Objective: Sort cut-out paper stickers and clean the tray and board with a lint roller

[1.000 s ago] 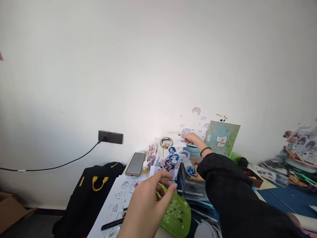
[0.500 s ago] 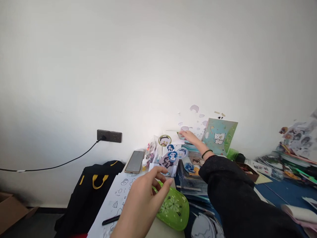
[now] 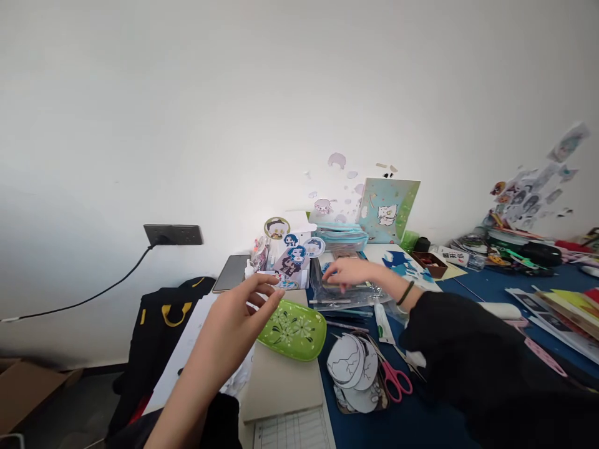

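Note:
My right hand (image 3: pixel 352 273) reaches out flat over a clear plastic sleeve (image 3: pixel 346 290) near the middle of the table, fingers spread and pointing left. A dark band sits on its wrist, above a black sleeve. My left hand (image 3: pixel 238 308) hovers open in the air just left of a green patterned tray (image 3: pixel 292 321), fingers loosely curled, holding nothing. Cartoon character stickers (image 3: pixel 294 257) stand behind it, beside a phone (image 3: pixel 231 281).
Pink-handled scissors (image 3: pixel 395 379) and round paper cutouts (image 3: pixel 353 369) lie on the blue mat. A cat picture card (image 3: pixel 388 209) leans on the wall. A black and yellow bag (image 3: pixel 163 318) sits left of the table, under a wall socket (image 3: pixel 173 234). Papers and craft clutter fill the right side.
My right hand has come back from the stickers at the wall down to the clear sleeve. The view has tilted down and right, and my left hand has stayed beside the green tray.

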